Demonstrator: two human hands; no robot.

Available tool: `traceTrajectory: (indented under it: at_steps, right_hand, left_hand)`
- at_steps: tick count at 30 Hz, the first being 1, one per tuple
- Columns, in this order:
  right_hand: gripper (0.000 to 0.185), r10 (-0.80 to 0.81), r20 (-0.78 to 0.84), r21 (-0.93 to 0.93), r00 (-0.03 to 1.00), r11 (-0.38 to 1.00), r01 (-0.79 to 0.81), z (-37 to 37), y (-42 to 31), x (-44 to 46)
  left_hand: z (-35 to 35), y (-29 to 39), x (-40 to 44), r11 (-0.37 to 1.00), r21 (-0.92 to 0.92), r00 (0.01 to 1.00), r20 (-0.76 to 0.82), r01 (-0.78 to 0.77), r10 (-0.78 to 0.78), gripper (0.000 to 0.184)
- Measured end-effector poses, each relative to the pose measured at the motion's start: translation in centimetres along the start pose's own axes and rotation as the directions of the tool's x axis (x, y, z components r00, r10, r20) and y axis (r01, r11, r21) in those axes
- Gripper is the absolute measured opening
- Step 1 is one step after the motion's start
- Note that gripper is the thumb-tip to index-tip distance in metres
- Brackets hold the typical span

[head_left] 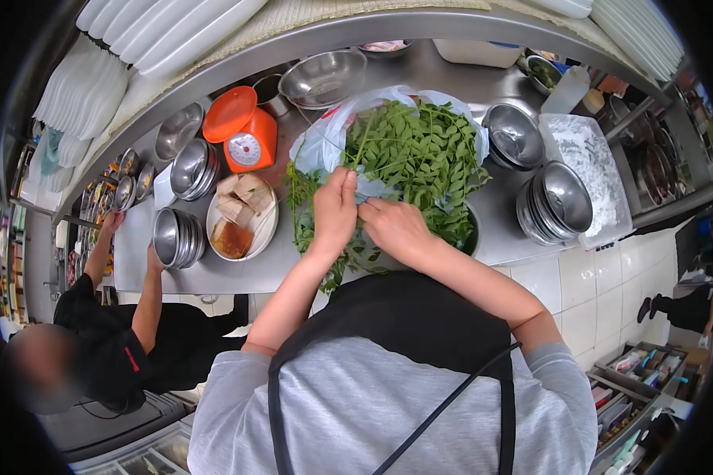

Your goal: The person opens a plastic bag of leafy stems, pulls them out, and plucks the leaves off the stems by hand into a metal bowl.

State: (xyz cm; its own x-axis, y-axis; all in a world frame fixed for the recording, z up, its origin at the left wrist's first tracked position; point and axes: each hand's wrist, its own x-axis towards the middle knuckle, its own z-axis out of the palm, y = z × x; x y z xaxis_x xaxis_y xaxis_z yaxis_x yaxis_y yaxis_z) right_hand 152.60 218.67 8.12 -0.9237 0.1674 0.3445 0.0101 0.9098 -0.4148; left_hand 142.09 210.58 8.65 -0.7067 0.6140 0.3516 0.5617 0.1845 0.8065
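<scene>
A large heap of leafy green sprigs, which look like curry leaves [424, 138], spills from a white plastic bag [317, 145] in front of me. My left hand [336, 210] is closed on a thin green stem that rises above its thumb. Close beside it, my right hand [396, 228] is closed, its fingertips pinched near the lower part of the sprig; what exactly lies between them is hidden. More sprigs [299, 198] hang down left of my left hand. Beneath the leaves on the right shows the edge of a metal bowl [474, 231].
An orange kitchen scale [249, 142] and a plate [271, 226] of pale and brown blocks stand left. Stacked steel bowls [184, 237] flank the work area; more bowls [558, 198] and a white-dusted tray [590, 166] lie right. Another person [135, 340] works at far left.
</scene>
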Motion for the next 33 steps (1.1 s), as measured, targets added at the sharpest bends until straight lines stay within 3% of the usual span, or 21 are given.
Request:
traceTrajectory:
  at_steps: [2, 5, 8, 12, 14, 17, 19, 21, 24, 26, 29, 30, 31, 33]
  right_hand:
    - [0.010, 0.050, -0.005, 0.204, 0.999, 0.978, -0.048, 0.1, 0.2, -0.3]
    - [0.013, 0.085, 0.099, 0.274, 0.991, 0.955, -0.110, -1.5, 0.6, -1.0]
    - [0.019, 0.100, 0.098, 0.340, 0.990, 0.932, -0.127, -2.7, 1.9, -2.5]
    - [0.019, 0.166, 0.109, 0.337, 0.980, 0.921, -0.194, -4.5, 3.7, -5.1]
    - [0.018, 0.304, 0.108, 0.266, 0.946, 0.909, -0.322, -5.3, 4.9, -6.1]
    - [0.017, 0.395, 0.149, 0.316, 0.907, 0.850, -0.422, -7.0, 5.1, -5.9]
    - [0.017, 0.396, 0.114, 0.342, 0.911, 0.846, -0.410, -7.1, 4.5, -5.0]
    - [0.018, 0.280, -0.045, 0.364, 0.959, 0.898, -0.246, -7.0, 3.5, -3.6]
    - [0.018, 0.228, -0.167, 0.398, 0.959, 0.906, -0.146, -5.3, 2.6, -1.9]
    - [0.018, 0.212, -0.108, 0.421, 0.971, 0.895, -0.149, -5.0, 1.9, -1.0]
    - [0.019, 0.168, -0.066, 0.392, 0.984, 0.911, -0.129, -4.4, 1.5, -0.9]
    - [0.020, 0.169, -0.043, 0.402, 0.985, 0.905, -0.138, -4.8, 1.5, -1.1]
    - [0.021, 0.172, -0.018, 0.412, 0.985, 0.899, -0.149, -5.2, 1.7, -1.4]
    - [0.021, 0.205, -0.035, 0.386, 0.978, 0.905, -0.176, -5.2, 2.8, -2.5]
  left_hand:
    - [-0.2, 0.2, -0.1, 0.999, 0.046, 1.000, 0.020, -0.022, 0.021, 0.024]
    - [-1.1, -0.1, 0.4, 0.991, 0.124, 0.999, 0.019, -0.049, 0.047, 0.023]
    - [-3.5, -1.9, 1.6, 0.984, 0.174, 0.999, -0.031, -0.023, 0.029, 0.025]
    - [-6.2, -5.9, 2.3, 0.992, 0.104, 0.996, -0.057, 0.067, -0.061, 0.029]
    - [-7.6, -5.2, 2.5, 0.991, 0.050, 0.991, -0.041, 0.127, -0.125, 0.030]
    - [-7.4, -4.5, 2.0, 0.981, -0.011, 0.981, 0.018, 0.193, -0.192, 0.031]
    - [-6.0, -2.7, 1.3, 0.936, -0.200, 0.949, 0.186, 0.290, -0.254, 0.031]
    - [-4.8, -0.8, 0.7, 0.938, -0.201, 0.943, 0.239, 0.283, -0.233, 0.031]
    - [-2.9, 0.8, -0.3, 0.913, -0.252, 0.913, 0.338, 0.321, -0.228, 0.030]
    - [-1.6, 0.3, -0.9, 0.938, -0.290, 0.921, 0.384, 0.190, -0.068, 0.028]
    - [-1.5, 1.0, -1.4, 0.941, -0.285, 0.914, 0.402, 0.181, -0.054, 0.028]
    - [-2.0, 0.9, -1.2, 0.975, -0.202, 0.944, 0.329, 0.093, -0.022, 0.028]
    - [-2.6, 0.0, -0.7, 0.959, -0.233, 0.949, 0.301, 0.163, -0.088, 0.029]
    - [-5.0, -1.3, 0.6, 0.978, -0.120, 0.972, 0.184, 0.170, -0.147, 0.032]
